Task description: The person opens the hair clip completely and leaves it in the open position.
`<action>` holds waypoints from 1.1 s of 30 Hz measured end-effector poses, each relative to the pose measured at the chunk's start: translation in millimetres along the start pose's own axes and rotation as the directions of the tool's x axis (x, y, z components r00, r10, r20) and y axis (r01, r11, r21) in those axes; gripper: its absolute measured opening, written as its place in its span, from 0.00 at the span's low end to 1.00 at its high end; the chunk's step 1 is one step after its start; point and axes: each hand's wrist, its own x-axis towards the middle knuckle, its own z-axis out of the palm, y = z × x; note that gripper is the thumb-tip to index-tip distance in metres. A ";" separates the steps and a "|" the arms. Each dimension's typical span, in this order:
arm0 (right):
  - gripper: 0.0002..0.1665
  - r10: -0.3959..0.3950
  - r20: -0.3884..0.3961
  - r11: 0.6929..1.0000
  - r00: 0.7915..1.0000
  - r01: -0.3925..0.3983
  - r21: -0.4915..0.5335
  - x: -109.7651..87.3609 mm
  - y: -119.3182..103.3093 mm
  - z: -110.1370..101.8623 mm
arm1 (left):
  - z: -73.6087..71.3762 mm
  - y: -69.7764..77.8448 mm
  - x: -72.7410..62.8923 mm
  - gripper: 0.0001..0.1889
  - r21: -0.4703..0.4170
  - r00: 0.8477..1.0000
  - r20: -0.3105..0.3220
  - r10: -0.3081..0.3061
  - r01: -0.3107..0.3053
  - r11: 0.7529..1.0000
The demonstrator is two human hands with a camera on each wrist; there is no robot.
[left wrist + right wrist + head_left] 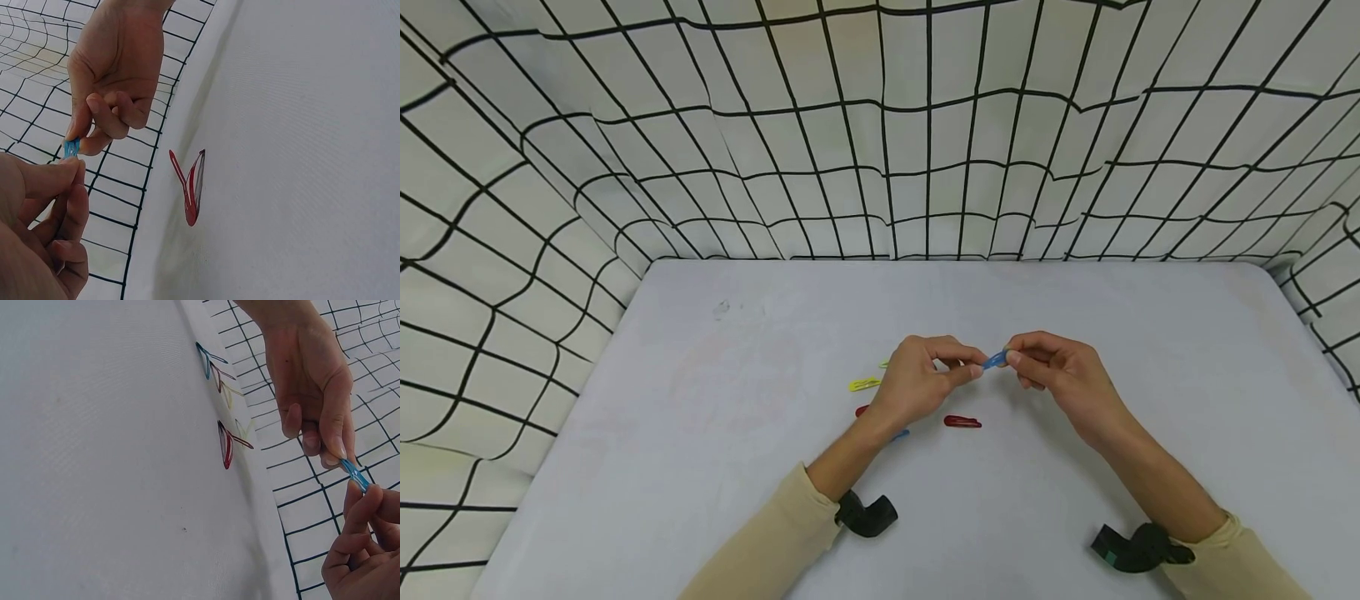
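A blue snap hair clip (pixel 996 360) is held above the white table between both hands. My left hand (pixel 917 383) pinches one end with thumb and fingertips, while my right hand (pixel 1067 375) pinches the other end. Below them on the table lies a red hair clip (pixel 962 422); its arms stand spread apart in the left wrist view. Under and beside the left forearm are another blue clip (pixel 901 434), a second red clip (pixel 861 411) and a yellow clip (pixel 864 384). The left hand partly hides these and a yellow-green clip (pixel 883 364).
The white table (pixel 737 467) spreads out beneath both arms. White panels with a black wire grid (pixel 904 133) rise along its back and sides. A black wrist mount (pixel 867 514) sits on the left wrist, and another black mount (pixel 1138 548) on the right.
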 end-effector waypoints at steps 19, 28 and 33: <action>0.14 0.007 0.006 1.000 1.000 -0.007 0.000 -0.6 1.1 0.0 | -0.4 1.1 -0.6 0.06 -0.008 1.000 0.013 -0.015 0.016 1.000; 0.14 0.011 0.005 1.000 1.000 -0.011 0.003 -0.4 1.6 0.7 | -0.6 0.3 -0.9 0.06 -0.005 1.000 0.015 -0.014 0.014 1.000; 0.14 0.013 0.006 1.000 1.000 -0.013 0.005 -0.7 1.4 0.6 | -0.3 0.3 -0.9 0.06 -0.008 1.000 0.019 -0.021 0.021 1.000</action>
